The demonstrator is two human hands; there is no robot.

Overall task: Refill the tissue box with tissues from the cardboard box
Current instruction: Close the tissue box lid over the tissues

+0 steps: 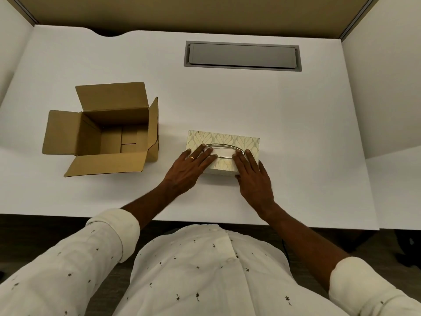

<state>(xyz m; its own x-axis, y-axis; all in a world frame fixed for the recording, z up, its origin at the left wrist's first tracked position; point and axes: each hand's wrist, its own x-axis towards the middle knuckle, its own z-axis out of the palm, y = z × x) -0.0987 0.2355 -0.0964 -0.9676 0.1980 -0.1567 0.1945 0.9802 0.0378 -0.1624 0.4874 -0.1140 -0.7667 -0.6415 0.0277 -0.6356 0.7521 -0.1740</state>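
A cream tissue box [227, 139] with a pale leaf pattern lies on the white desk, its oval slot [224, 152] ringed in metal and showing white tissue. My left hand [190, 167] rests flat on the box's near left part, fingers spread to the slot's rim. My right hand [252, 176] lies flat on the near right part, with its thumb down the front side. To the left stands a brown cardboard box [107, 131] with all flaps open; only bare cardboard shows inside it.
The white desk [296, 124] has a grey cable-tray lid [242, 56] set in at the back and a notch in the rear edge. White side panels stand left and right. The desk's near edge runs just in front of my body.
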